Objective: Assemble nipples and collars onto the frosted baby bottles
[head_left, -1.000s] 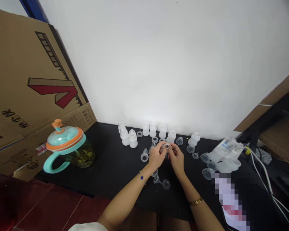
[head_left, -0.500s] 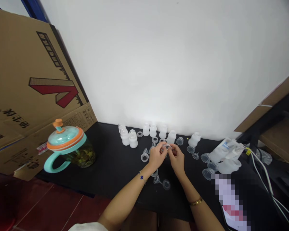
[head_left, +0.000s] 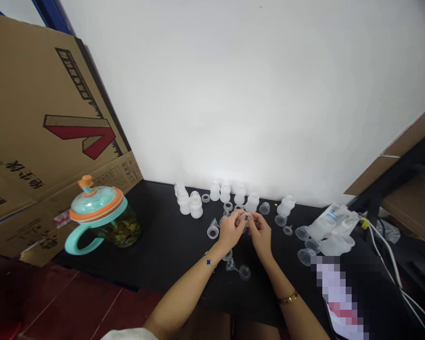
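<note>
Between my two hands is a small white ring-shaped collar (head_left: 247, 216), gripped from both sides by the fingertips. My left hand (head_left: 230, 231) closes on its left edge, and my right hand (head_left: 260, 234) pinches the right edge. Whether a clear nipple sits inside the collar is too small to tell. Left of the hands, another collar (head_left: 213, 231) lies on the black table (head_left: 156, 250). A clear silicone nipple (head_left: 230, 264) and a clear round cap (head_left: 244, 272) lie nearer to me, below the wrists. Behind the fingers stand several white bottles (head_left: 252, 202).
Capped white bottles (head_left: 196, 208) stand at the left of the row. Off to the right are a lone bottle (head_left: 286, 206), clear domes (head_left: 306, 257), a bag of bottles (head_left: 327, 222), white cables and a phone (head_left: 343, 302). A tea jug (head_left: 106, 217) stands by a cardboard box (head_left: 21, 94).
Both hands stay in nearly the same place. The collar between the fingertips has tilted slightly; nothing else has visibly moved.
</note>
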`<state>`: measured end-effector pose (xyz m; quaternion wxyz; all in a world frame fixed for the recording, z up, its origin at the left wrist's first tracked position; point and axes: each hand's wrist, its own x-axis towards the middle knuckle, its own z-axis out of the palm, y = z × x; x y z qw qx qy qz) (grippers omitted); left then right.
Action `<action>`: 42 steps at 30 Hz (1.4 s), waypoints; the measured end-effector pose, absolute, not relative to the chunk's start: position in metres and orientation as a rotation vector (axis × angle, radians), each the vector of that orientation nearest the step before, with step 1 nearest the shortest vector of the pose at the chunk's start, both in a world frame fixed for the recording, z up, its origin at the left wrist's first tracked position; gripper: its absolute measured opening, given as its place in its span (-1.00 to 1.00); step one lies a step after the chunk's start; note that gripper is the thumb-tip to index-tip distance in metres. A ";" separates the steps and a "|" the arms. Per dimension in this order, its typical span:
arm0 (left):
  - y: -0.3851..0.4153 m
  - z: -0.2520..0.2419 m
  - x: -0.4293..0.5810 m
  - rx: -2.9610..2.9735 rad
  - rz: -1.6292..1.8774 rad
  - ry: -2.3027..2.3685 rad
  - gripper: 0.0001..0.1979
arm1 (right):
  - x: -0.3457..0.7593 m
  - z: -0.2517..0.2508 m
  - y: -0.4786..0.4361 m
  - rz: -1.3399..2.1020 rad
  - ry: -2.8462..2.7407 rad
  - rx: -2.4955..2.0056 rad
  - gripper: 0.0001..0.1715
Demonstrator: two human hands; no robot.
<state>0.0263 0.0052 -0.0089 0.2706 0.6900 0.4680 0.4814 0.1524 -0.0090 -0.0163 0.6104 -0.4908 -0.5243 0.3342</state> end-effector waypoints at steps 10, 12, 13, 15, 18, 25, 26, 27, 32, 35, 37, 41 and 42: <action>0.008 -0.013 0.027 1.883 1.280 1.285 -0.72 | 0.154 -0.022 -0.005 0.732 -1.248 -1.174 -0.59; 0.007 -0.012 0.027 1.884 1.261 1.307 -0.71 | 0.154 -0.023 -0.005 0.729 -1.258 -1.171 -0.60; 0.007 -0.012 0.027 1.882 1.255 1.313 -0.71 | 0.154 -0.022 -0.005 0.729 -1.260 -1.167 -0.60; 0.006 -0.011 0.027 1.873 1.255 1.308 -0.71 | 0.154 -0.021 -0.006 0.732 -1.255 -1.158 -0.60; 0.005 -0.008 0.026 1.855 1.266 1.283 -0.73 | 0.154 -0.018 -0.008 0.752 -1.231 -1.147 -0.60; 0.002 -0.006 0.027 1.843 1.288 1.240 -0.75 | 0.153 -0.015 -0.010 0.789 -1.220 -1.126 -0.61; 0.002 -0.006 0.027 1.845 1.291 1.243 -0.76 | 0.153 -0.016 -0.009 0.786 -1.220 -1.132 -0.62; 0.002 -0.006 0.027 1.846 1.291 1.246 -0.76 | 0.153 -0.016 -0.009 0.783 -1.222 -1.137 -0.62; 0.004 -0.007 0.028 1.846 1.279 1.258 -0.76 | 0.153 -0.018 -0.008 0.749 -1.239 -1.144 -0.62; 0.004 -0.006 0.028 1.839 1.244 1.295 -0.75 | 0.153 -0.019 -0.007 0.730 -1.255 -1.168 -0.61; 0.004 -0.006 0.028 1.841 1.225 1.318 -0.74 | 0.153 -0.019 -0.007 0.723 -1.258 -1.175 -0.61; 0.005 -0.006 0.028 1.855 1.256 1.325 -0.72 | 0.153 -0.020 -0.007 0.700 -1.258 -1.166 -0.61; 0.005 -0.006 0.028 1.857 1.254 1.331 -0.72 | 0.153 -0.020 -0.007 0.696 -1.260 -1.165 -0.60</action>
